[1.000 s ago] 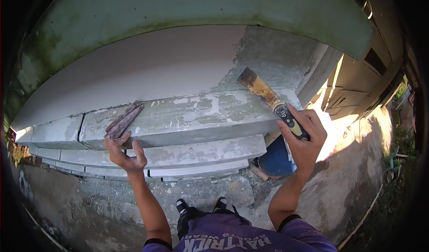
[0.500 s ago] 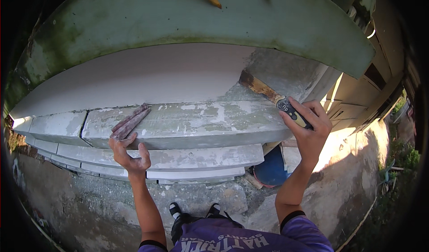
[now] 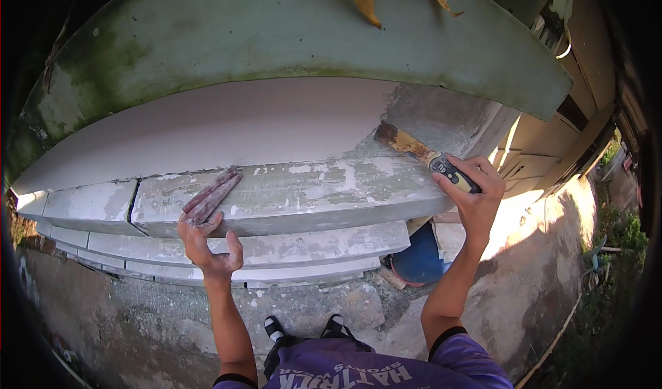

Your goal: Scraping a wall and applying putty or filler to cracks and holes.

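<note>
My right hand point(image 3: 476, 186) is closed around the dark and yellow handle of a putty knife point(image 3: 412, 146). Its rusty, stained blade points up and left, in front of the bare grey patch where the white coating of the wall point(image 3: 276, 120) ends. Whether the blade touches the surface I cannot tell. My left hand point(image 3: 212, 250), dusted with white, holds a folded, reddish strip of sandpaper point(image 3: 215, 195) by its lower end, with the thumb standing apart. The strip lies over the patchy white-and-grey ledge point(image 3: 310, 189), left of its middle.
A green, mossy panel point(image 3: 331, 44) curves overhead, with dry yellow leaves point(image 3: 362, 0) hanging before it. Lower ledges point(image 3: 324, 241) step down toward my feet point(image 3: 274, 327). A blue container point(image 3: 418, 258) stands beneath the right end. Plants point(image 3: 624, 241) grow along the right side.
The view has shifted slightly. My left hand and the sandpaper have moved a little right along the ledge. The putty knife stays near the same patch, in my right hand.
</note>
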`<act>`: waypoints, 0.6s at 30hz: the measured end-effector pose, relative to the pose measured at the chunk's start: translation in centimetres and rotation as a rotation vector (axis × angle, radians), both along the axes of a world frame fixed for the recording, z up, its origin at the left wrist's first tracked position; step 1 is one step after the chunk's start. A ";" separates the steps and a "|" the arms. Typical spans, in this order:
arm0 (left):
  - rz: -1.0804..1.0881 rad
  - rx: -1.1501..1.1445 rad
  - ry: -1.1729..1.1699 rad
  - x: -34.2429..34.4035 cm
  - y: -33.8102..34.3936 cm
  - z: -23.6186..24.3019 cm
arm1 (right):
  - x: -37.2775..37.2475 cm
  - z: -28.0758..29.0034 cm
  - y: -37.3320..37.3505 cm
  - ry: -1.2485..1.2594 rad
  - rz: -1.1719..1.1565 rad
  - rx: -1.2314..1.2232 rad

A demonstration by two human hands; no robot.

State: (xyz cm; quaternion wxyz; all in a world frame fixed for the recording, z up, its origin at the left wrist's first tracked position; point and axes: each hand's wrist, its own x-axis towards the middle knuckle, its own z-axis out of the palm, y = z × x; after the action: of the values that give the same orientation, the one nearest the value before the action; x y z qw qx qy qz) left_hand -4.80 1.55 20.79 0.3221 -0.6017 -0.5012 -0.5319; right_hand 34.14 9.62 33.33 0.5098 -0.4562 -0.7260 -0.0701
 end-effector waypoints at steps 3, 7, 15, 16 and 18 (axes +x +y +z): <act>-0.016 -0.031 0.000 -0.2 -0.3 0.4 | -0.9 -0.2 -0.2 -0.003 -0.019 0.020; -0.027 -0.050 -0.047 -0.4 -0.6 0.3 | -0.1 -0.8 -0.2 0.007 -0.027 0.000; -0.047 -0.059 0.006 -0.2 -0.6 0.8 | -0.9 -0.7 -1.4 0.033 -0.064 0.026; -0.037 -0.055 0.006 -0.2 -0.6 0.8 | -0.7 -0.6 -1.3 0.065 -0.058 0.008; -0.031 -0.033 0.036 -0.8 -0.6 0.2 | -1.3 -0.4 -0.9 0.068 -0.077 0.012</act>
State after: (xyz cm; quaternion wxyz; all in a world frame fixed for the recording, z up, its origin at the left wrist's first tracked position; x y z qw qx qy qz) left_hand -5.56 1.00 20.94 0.3126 -0.6241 -0.4949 -0.5176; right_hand 32.87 8.70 32.96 0.5337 -0.4830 -0.6898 -0.0784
